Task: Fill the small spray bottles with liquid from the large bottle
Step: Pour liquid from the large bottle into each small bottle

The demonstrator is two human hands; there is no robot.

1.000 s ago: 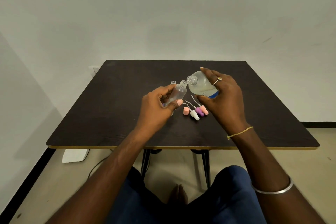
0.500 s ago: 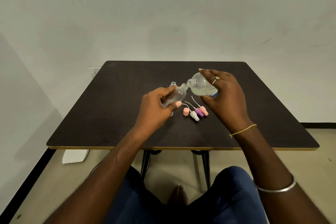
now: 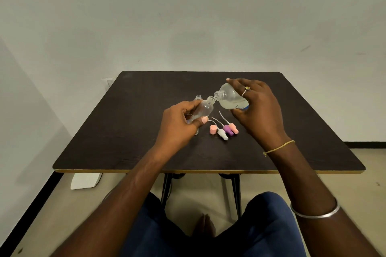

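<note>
Head view, mid-frame: my right hand [image 3: 257,108], wrapped round the large clear plastic bottle [image 3: 229,99], has tipped its mouth down to the neck of the small clear spray bottle [image 3: 203,108], which my left hand [image 3: 177,124] grips tilted. Pouring can likely begin.

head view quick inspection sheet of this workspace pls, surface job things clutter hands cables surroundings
surface: dark table, things near its middle
job's things: small bottle uncapped, tilted, mouth at the mouth of the tilted large bottle; second small bottle upright behind; four spray caps lying loose
clutter: nothing seen
hands: left hand grips the small bottle; right hand grips the large bottle
cables: nothing seen
surroundings: pale wall; white object on the floor
</note>
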